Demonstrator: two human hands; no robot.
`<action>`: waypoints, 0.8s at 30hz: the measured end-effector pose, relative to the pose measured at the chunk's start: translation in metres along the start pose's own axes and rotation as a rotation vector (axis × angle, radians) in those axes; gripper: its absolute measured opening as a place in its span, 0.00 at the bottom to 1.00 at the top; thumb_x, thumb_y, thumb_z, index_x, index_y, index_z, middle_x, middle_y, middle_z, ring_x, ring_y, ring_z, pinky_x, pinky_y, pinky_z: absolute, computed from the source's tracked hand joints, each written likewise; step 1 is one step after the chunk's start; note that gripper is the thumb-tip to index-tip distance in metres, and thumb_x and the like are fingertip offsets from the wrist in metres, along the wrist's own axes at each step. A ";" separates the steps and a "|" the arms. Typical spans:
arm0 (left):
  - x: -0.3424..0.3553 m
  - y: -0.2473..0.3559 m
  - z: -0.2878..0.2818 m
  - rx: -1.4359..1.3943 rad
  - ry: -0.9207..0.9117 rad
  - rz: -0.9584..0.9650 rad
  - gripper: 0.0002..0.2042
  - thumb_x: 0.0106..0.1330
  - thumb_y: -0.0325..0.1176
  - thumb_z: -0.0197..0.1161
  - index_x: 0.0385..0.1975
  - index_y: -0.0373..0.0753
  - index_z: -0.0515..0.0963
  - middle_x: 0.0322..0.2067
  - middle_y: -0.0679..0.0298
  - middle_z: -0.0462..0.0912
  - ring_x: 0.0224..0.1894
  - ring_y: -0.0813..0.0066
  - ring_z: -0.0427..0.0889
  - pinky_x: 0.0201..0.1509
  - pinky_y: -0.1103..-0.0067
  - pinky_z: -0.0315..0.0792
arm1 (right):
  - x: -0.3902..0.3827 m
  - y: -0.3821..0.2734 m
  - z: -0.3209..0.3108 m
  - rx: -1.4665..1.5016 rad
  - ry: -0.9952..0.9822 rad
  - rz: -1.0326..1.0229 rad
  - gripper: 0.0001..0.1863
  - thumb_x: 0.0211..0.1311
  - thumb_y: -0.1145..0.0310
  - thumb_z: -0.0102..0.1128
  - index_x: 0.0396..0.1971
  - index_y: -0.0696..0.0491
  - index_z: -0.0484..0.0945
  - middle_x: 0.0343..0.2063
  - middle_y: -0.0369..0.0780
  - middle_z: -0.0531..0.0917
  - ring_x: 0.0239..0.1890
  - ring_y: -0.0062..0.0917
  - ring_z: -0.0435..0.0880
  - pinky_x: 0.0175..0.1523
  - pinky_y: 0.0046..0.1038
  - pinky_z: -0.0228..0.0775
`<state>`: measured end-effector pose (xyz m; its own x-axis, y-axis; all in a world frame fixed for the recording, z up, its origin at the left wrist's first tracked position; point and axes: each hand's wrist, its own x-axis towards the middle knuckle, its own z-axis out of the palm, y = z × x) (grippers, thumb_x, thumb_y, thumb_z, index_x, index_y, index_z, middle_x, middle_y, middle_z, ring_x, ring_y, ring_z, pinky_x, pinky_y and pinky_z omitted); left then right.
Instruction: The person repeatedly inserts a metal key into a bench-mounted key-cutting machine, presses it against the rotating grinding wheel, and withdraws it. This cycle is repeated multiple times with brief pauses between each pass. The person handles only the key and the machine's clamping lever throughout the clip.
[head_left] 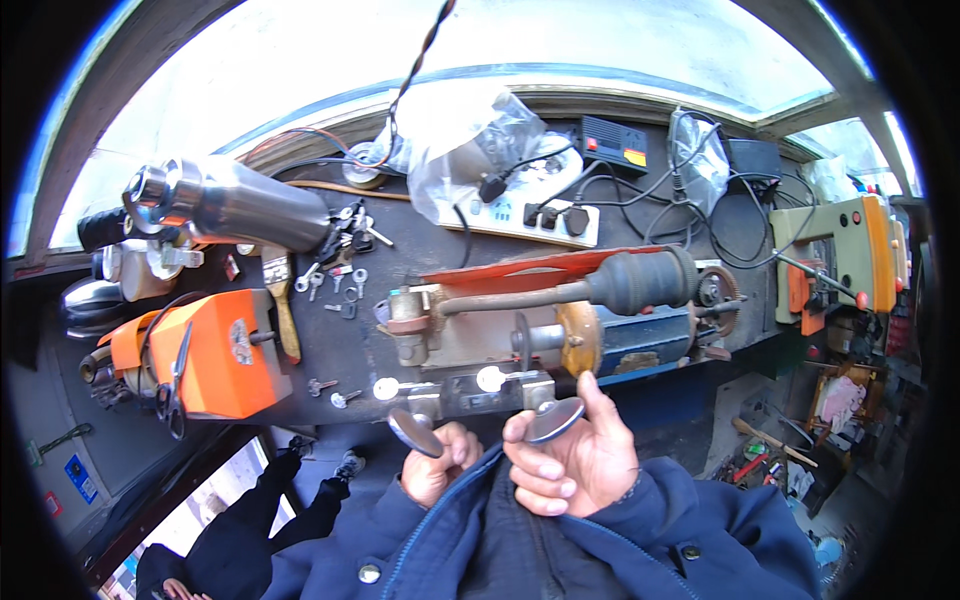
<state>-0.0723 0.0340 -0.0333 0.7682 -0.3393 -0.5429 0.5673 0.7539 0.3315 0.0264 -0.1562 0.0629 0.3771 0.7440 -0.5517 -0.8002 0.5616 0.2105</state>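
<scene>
A key-cutting machine [648,345] lies across the bench in front of me. Two pale keys, the left key [386,388] and the right key [490,378], sit in its two clamps. Under each clamp is a round metal disc knob. My left hand [440,465] is curled at the edge of the left knob [415,433], its fingers partly hidden behind it. Around the right knob [553,420] my right hand [575,460] is closed, index finger at one edge and thumb raised along the other. Two loose keys [343,399] lie left of the machine.
Left stand an orange machine [228,352] with scissors [176,380], a brush [282,315], a steel flask [240,205] and several keys [350,292]. Behind are a power strip [540,220] and tangled cables. A beige-and-yellow machine [845,255] stands right. Another person's legs [245,510] show lower left.
</scene>
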 end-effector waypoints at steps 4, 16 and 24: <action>-0.001 0.003 0.007 -0.002 0.098 -0.049 0.13 0.65 0.33 0.61 0.21 0.43 0.66 0.19 0.66 0.66 0.26 0.74 0.63 0.33 0.78 0.59 | 0.001 0.000 -0.002 -0.007 -0.010 -0.006 0.47 0.69 0.29 0.26 0.48 0.62 0.75 0.18 0.33 0.65 0.16 0.17 0.63 0.22 0.23 0.61; 0.000 0.008 0.013 -0.034 0.100 -0.046 0.12 0.65 0.29 0.59 0.20 0.43 0.66 0.19 0.67 0.66 0.25 0.75 0.63 0.32 0.79 0.58 | 0.001 0.001 -0.001 0.011 -0.026 -0.014 0.46 0.70 0.30 0.27 0.49 0.63 0.75 0.18 0.34 0.67 0.16 0.17 0.65 0.22 0.24 0.65; -0.001 0.007 0.012 -0.028 0.096 -0.051 0.13 0.66 0.31 0.60 0.20 0.42 0.66 0.19 0.67 0.65 0.25 0.75 0.63 0.32 0.79 0.58 | 0.000 0.001 -0.002 0.007 -0.014 -0.020 0.46 0.70 0.30 0.28 0.49 0.62 0.75 0.19 0.34 0.68 0.16 0.17 0.65 0.22 0.24 0.65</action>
<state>-0.0660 0.0333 -0.0214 0.7055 -0.3232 -0.6307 0.5954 0.7530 0.2801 0.0242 -0.1561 0.0612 0.3995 0.7374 -0.5447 -0.7890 0.5791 0.2052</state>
